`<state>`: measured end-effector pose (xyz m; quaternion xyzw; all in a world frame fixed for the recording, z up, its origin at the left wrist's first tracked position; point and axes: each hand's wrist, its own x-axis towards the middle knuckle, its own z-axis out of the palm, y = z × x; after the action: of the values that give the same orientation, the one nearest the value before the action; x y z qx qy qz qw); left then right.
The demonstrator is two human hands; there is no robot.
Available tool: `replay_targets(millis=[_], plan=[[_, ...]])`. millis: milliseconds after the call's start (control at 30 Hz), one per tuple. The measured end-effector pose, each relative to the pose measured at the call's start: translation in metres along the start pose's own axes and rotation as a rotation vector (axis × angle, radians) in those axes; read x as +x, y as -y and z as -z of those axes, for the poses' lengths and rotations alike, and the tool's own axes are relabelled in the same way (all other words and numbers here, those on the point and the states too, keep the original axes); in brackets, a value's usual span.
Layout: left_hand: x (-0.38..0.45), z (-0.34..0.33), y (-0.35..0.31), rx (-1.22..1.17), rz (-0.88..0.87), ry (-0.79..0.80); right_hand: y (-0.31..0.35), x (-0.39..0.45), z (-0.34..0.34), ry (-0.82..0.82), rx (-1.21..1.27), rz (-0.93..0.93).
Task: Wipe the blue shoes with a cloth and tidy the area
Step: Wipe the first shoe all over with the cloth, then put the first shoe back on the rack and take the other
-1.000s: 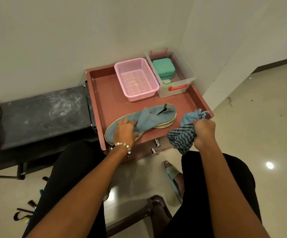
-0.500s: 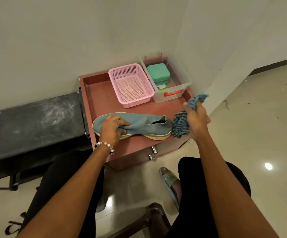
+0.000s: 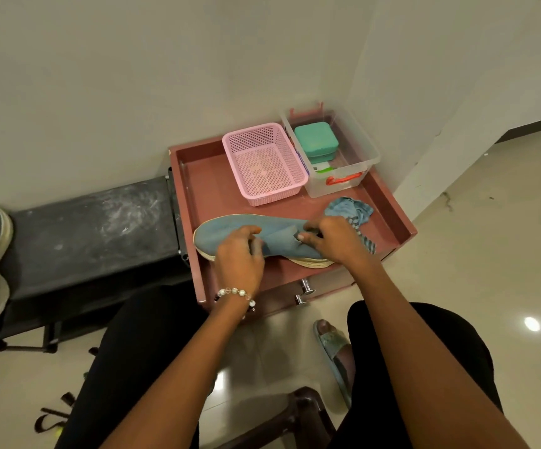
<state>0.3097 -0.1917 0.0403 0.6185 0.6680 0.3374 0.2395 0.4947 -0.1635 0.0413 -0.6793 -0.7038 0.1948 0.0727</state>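
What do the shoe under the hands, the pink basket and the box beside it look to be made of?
Shoe: soft blue knit or canvas upper, matte and creased, on a pale sole; the rim looks woven, unclear. Basket: rigid pink plastic, perforated mesh walls and floor. Box: clear glossy plastic, contents visible through its wall, with a red handle.

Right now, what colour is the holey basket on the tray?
Pink. The basket shows clearly in the head view.
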Motion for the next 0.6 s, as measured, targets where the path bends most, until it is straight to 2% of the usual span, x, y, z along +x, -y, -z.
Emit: replay_targets(millis=[67,267,367,467,600], plan=[[-0.014,-0.004,-0.007,-0.009,0.136,0.02,-0.004,-0.003,0.006,0.044,0.054,-0.041],[-0.034,-0.026,-0.011,-0.07,0.563,0.211,0.012,-0.021,-0.002,0.107,-0.078,-0.068],[-0.031,-0.033,-0.017,-0.109,0.7,0.263,0.021,-0.031,-0.011,0.123,0.113,-0.151],[-0.032,-0.033,-0.021,-0.093,0.747,0.275,0.021,-0.039,-0.012,0.13,0.281,-0.261],[-0.035,-0.03,-0.009,-0.029,0.682,0.259,0.021,-0.044,-0.003,0.104,0.206,-0.306]])
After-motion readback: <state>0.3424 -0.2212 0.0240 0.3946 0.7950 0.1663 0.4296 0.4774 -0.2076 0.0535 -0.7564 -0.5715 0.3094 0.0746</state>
